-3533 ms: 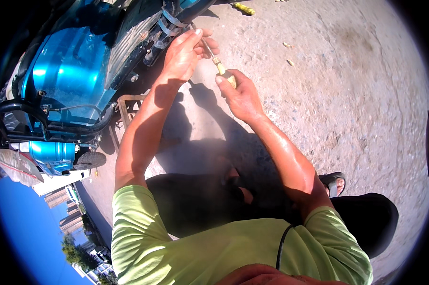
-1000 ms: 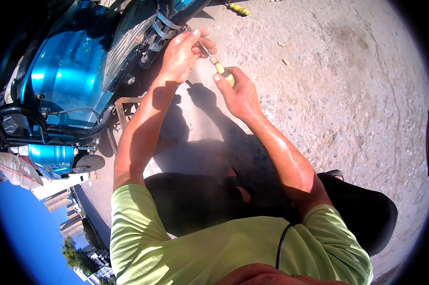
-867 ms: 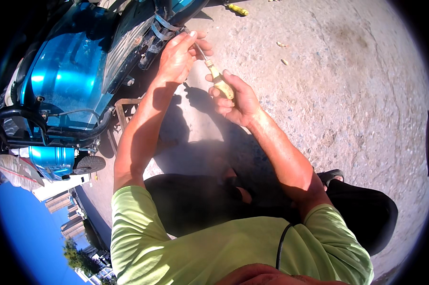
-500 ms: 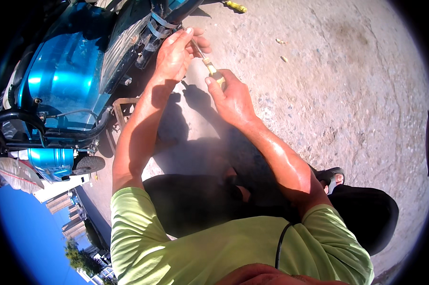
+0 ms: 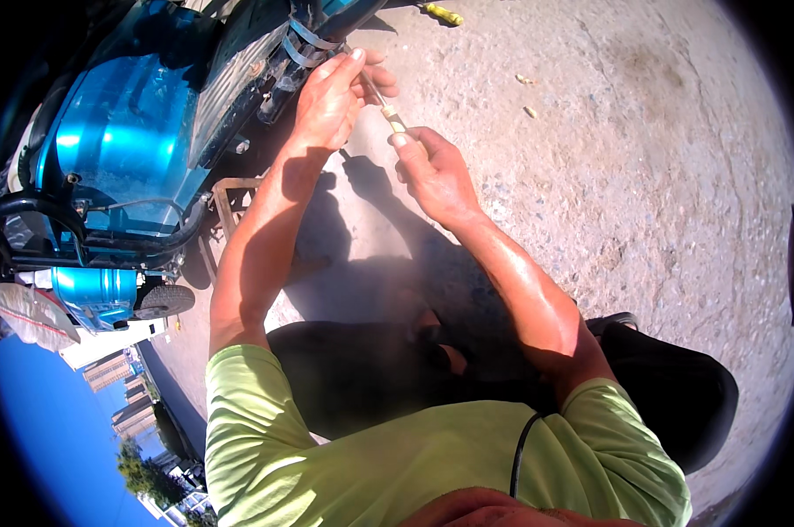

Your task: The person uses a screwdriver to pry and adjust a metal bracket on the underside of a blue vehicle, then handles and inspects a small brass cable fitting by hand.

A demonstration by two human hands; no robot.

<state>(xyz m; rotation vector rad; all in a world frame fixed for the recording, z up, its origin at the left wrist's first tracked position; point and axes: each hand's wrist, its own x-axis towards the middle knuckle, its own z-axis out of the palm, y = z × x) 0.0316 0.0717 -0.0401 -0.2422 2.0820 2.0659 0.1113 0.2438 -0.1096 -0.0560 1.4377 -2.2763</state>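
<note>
My right hand (image 5: 441, 176) is closed around the yellowish handle of a screwdriver (image 5: 393, 116). Its thin shaft slants up and left, passing by the fingers of my left hand (image 5: 327, 104). That left hand is up against a dark frame tube of a blue vehicle (image 5: 120, 132), thumb and forefinger close together at the screwdriver's tip. What they pinch is hidden. Two metal band clamps (image 5: 302, 48) wrap the tube just left of the fingertips. Where the tip meets the fitting is too small to tell.
A yellow-handled tool (image 5: 443, 14) lies on the concrete ground (image 5: 643, 176) at the far edge. Two small pale bits (image 5: 530, 112) lie nearer. A rusty metal frame (image 5: 226, 198) stands beside the vehicle, left of my forearm. A small wheel (image 5: 166, 301) shows lower left.
My right hand has shifted slightly and turned, with its thumb now further up the screwdriver's handle. The left hand keeps its place at the clamps. The view has shifted a little.
</note>
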